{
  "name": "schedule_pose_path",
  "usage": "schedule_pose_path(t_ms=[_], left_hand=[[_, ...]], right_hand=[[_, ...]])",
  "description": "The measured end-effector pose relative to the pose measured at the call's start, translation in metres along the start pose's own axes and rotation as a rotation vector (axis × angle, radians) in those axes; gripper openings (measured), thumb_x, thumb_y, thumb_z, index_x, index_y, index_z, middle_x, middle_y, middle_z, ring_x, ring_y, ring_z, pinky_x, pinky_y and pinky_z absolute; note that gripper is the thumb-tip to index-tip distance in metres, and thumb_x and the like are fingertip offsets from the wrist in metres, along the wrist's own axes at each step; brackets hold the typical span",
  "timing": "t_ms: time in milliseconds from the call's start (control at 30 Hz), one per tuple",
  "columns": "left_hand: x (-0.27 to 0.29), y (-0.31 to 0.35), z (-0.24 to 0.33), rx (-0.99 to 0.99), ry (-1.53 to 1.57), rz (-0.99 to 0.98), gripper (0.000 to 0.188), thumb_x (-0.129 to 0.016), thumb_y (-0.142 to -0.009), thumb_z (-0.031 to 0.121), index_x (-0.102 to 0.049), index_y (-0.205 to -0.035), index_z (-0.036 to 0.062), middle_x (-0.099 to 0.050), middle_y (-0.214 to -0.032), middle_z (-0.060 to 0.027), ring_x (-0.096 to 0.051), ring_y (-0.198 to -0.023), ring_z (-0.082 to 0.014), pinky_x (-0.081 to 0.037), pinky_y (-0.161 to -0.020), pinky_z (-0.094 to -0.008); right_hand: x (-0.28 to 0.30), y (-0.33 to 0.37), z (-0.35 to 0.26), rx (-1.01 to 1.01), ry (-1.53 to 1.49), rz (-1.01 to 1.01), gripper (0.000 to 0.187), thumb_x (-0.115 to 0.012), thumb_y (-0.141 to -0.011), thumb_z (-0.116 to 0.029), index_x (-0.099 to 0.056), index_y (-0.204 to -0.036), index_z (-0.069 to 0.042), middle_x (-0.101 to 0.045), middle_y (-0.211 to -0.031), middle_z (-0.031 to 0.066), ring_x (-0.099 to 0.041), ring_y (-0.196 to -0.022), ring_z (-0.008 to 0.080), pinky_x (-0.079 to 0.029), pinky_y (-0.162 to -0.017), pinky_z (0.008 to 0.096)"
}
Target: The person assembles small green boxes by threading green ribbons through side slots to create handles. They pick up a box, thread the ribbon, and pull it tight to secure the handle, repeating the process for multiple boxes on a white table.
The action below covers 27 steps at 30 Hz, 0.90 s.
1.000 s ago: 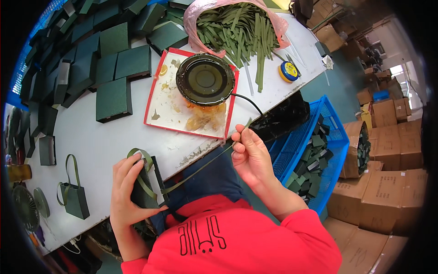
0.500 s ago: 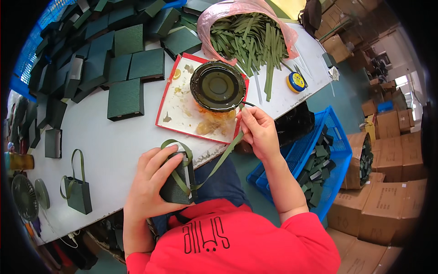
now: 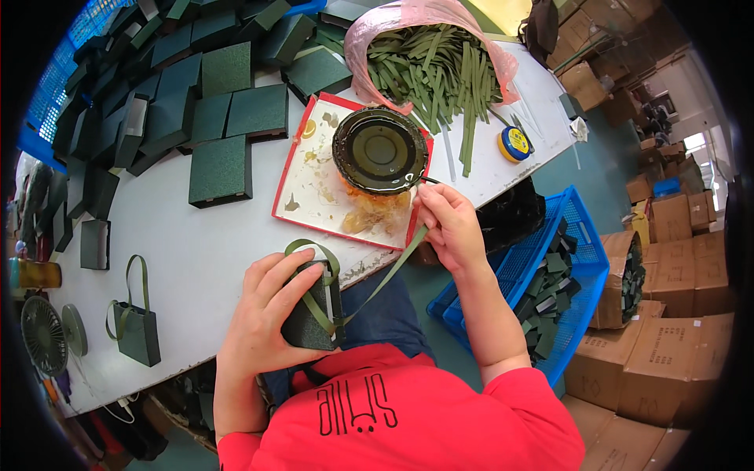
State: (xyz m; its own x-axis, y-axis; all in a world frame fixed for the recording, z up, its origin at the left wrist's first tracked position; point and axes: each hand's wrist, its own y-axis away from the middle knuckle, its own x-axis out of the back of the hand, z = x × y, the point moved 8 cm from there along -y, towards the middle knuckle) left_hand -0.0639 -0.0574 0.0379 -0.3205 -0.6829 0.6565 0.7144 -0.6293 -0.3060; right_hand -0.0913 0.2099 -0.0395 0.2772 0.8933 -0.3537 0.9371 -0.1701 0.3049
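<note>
My left hand is wrapped round a small dark green box near my lap at the table's front edge. A green ribbon loops over the box and stretches from it up to my right hand, whose thumb and fingers pinch its far end. That hand is beside the rim of a round dark pot with shiny liquid in it. Under the pot lies a red-edged white tray, smeared with amber, glue-like residue. What the fingertips of my right hand touch besides the ribbon is hard to make out.
Many green boxes crowd the table's left back. A pink plastic bag of cut ribbons lies behind the pot, a round blue-and-yellow tin to its right. One handled box and a fan are at left; a blue crate stands right.
The whole view has shifted slightly. My left hand keeps its hold on the box, and my right hand still pinches the ribbon by the pot; little else differs.
</note>
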Motion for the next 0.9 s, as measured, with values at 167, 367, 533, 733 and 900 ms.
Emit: schedule_pose_path(t_ms=[167,367,533,733,900], left_hand=[[0.006,0.004,-0.003,-0.038,0.057,0.009,0.091,-0.092,-0.051,0.03,-0.058,-0.132,0.0042,-0.055,-0.139,-0.0144,-0.051,-0.121,-0.0384,-0.043,-0.102,-0.0481],[0.008,0.001,-0.001,-0.114,0.258,0.013,0.104,-0.095,-0.051,0.029,-0.049,-0.141,0.0046,-0.054,-0.142,-0.0162,-0.051,-0.122,-0.0387,-0.043,-0.103,-0.0466],[0.007,0.004,-0.001,-0.095,0.314,0.004,0.108,-0.096,-0.052,0.029,-0.045,-0.144,0.0046,-0.054,-0.142,-0.0161,-0.05,-0.124,-0.0387,-0.043,-0.104,-0.0459],[0.006,0.005,-0.001,-0.105,0.327,-0.014,0.117,-0.099,-0.047,0.029,-0.041,-0.146,0.0055,-0.055,-0.141,-0.0182,-0.05,-0.124,-0.0373,-0.042,-0.104,-0.046],[0.008,0.004,0.001,-0.095,0.316,-0.014,0.104,-0.094,-0.055,0.03,-0.046,-0.143,0.0039,-0.054,-0.142,-0.0156,-0.05,-0.123,-0.0393,-0.044,-0.103,-0.0464]], right_hand=[[-0.01,0.031,-0.005,0.071,0.078,0.003,0.019,-0.063,-0.099,-0.019,-0.066,-0.089,-0.003,-0.051,-0.063,-0.0054,-0.034,-0.048,0.0,-0.022,-0.043,0.0191],[-0.062,0.069,0.006,-0.157,0.221,-0.402,0.015,-0.065,-0.098,-0.015,-0.067,-0.092,-0.003,-0.059,-0.074,-0.0064,-0.046,-0.064,-0.0011,-0.034,-0.056,0.0179],[-0.087,0.076,0.026,-0.291,0.307,-0.489,0.017,-0.067,-0.097,-0.017,-0.067,-0.088,-0.002,-0.065,-0.081,-0.004,-0.053,-0.072,-0.0002,-0.041,-0.063,0.0187],[-0.097,0.072,0.033,-0.306,0.295,-0.508,0.019,-0.068,-0.097,-0.018,-0.068,-0.087,-0.002,-0.066,-0.081,-0.0029,-0.054,-0.073,0.0002,-0.043,-0.064,0.0197],[-0.096,0.07,0.037,-0.281,0.373,-0.499,0.02,-0.066,-0.097,-0.017,-0.066,-0.085,-0.002,-0.061,-0.076,-0.0041,-0.05,-0.069,0.0002,-0.041,-0.06,0.0211]])
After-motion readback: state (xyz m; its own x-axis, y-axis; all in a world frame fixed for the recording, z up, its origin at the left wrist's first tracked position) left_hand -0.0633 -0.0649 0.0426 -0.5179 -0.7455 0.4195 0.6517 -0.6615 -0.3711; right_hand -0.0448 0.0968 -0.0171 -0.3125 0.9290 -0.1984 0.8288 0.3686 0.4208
